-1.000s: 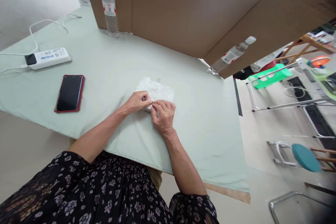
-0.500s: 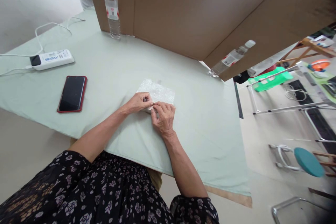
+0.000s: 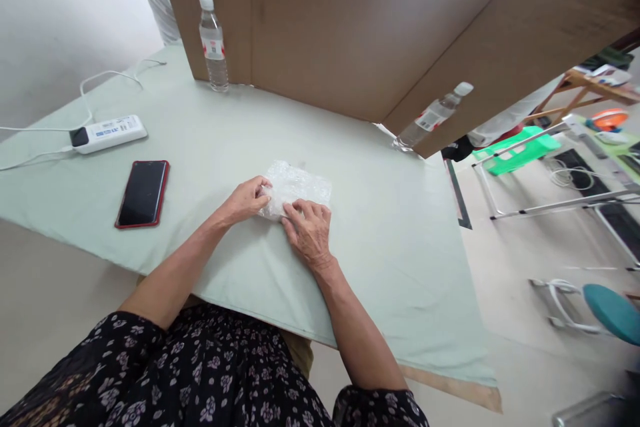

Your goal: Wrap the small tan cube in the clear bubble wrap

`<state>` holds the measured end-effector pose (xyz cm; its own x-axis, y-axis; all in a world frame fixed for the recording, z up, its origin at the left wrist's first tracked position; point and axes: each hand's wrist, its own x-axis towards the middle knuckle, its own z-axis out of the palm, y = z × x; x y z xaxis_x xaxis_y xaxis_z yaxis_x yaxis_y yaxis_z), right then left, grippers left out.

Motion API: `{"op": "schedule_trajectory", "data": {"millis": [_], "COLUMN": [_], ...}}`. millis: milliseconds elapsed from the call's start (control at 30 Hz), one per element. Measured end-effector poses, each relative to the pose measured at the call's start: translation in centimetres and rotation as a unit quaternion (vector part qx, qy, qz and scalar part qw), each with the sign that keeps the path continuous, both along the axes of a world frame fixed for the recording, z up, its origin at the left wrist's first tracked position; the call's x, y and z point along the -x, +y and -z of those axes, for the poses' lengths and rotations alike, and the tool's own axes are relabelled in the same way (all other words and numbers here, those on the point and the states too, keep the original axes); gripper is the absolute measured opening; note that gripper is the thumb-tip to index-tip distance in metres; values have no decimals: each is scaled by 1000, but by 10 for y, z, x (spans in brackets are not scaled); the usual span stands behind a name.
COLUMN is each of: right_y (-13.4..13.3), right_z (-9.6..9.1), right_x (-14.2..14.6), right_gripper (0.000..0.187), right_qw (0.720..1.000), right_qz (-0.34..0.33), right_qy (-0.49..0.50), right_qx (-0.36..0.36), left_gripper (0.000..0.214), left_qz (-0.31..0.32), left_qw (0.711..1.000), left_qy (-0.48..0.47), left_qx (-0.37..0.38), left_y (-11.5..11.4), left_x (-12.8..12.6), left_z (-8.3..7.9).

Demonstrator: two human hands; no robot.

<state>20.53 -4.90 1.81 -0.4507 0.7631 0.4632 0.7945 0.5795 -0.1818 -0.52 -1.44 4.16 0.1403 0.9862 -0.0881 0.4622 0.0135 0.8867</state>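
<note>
A water bottle (image 3: 213, 43) standing in the upper left of the frame is wearing a red and white label, and a second bottle (image 3: 430, 117) right of centre is showing a similar one, but the writing on both is too small to read. The white power strip (image 3: 110, 133) at the left is carrying blue print that I also cannot read. The dark phone (image 3: 143, 193) in a red case is lying below it with a blank screen. In the middle of the frame a bubble-wrap packet (image 3: 300, 181) is lying flat on the pale green tablecloth (image 3: 400, 233), in front of the brown cardboard wall (image 3: 350, 13). The left hand (image 3: 246, 198) is pinching the packet's left near corner, with the fingers closed on the wrap. The right hand (image 3: 309, 232) is resting on the near edge, its fingers spread on top and pressing down, not closed around anything. Most of the packet is showing just above both hands.
</note>
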Motion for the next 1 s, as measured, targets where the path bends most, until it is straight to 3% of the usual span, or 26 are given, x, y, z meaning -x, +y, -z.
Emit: {"op": "schedule_trajectory", "data": {"millis": [233,433,567,700,1000], "right_y": [1,0,0,0,-2], "right_z": [-2,-2,-2,-2,-6], "right_x": [2,3,4,4,6], "right_gripper": [25,25,25,24,23], "right_qw": [999,999,999,999,998], "right_qz": [-1,1,2,5,11], "right_qy": [-28,-33,-29,-33,-53], "right_qx": [-19,-20,-18,-16,-9], "left_gripper": [28,46,40,33,15], "left_qz": [-85,-115,-116,-73,-101], "left_qw": [983,962,970,986,988], "left_qy": [161,244,212,140,77], "left_qx": [-25,48,30,49,87], "left_y": [-2,-4,6,10,-4], "left_x": [1,6,8,4,-33], "left_z": [9,1,11,15,-25]}}
